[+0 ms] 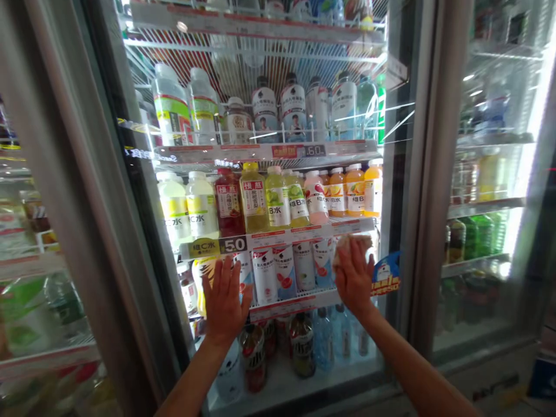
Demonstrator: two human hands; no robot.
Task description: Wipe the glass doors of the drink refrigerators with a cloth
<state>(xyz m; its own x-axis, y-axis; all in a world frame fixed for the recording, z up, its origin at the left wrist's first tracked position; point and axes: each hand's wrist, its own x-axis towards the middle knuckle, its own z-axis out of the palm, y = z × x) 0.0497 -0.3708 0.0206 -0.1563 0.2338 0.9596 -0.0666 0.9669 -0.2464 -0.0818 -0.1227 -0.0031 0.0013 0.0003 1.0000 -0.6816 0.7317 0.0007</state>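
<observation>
I face the shut glass door (269,191) of a drinks cooler. My left hand (225,300) lies flat on the glass with its fingers stretched upward, holding nothing. My right hand (354,277) presses a pale cloth (347,244) against the glass further right, near a blue sticker (386,273). Behind the glass, shelves carry rows of bottles: yellow, red, green, pink and orange drinks (278,200) on the middle shelf, white-labelled bottles (282,272) behind my hands.
The door's left frame (108,231) runs diagonally beside another cooler section on the left. A vertical post (423,174) separates this door from a second glass door (490,174) on the right. Price tags (232,245) line the shelf edges. Lower bottles (302,344) stand near the bottom.
</observation>
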